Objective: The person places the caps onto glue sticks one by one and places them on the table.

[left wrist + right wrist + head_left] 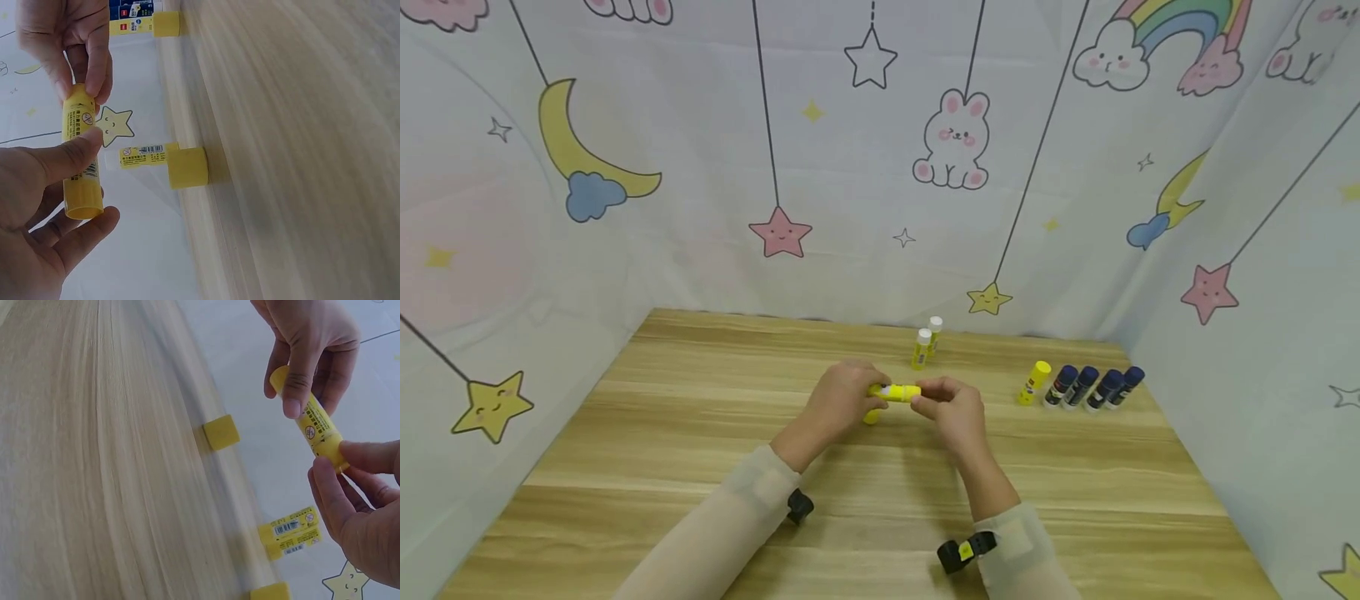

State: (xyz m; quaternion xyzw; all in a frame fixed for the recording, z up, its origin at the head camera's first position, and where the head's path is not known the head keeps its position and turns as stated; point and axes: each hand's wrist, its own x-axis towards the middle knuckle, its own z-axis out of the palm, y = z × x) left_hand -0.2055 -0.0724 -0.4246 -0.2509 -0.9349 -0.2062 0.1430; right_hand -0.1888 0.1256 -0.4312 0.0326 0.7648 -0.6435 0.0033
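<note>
A yellow glue stick (898,392) is held level above the table between both hands. The left hand (844,398) grips its printed body, with the thumb laid along the label (75,147). At the other end, the fingertips of the right hand (957,410) pinch the plain yellow part (330,452). Below the left hand, a short yellow cap (222,432) stands on the table. Another short yellow piece (270,592) shows at the lower edge of the right wrist view. Behind the hands stand two yellow glue sticks (921,348) with white tops, side by side.
To the right on the wooden table (700,467), a yellow-topped glue stick (1034,383) stands beside a row of several navy glue sticks (1081,387). A white patterned curtain (850,167) hangs along the back and both sides.
</note>
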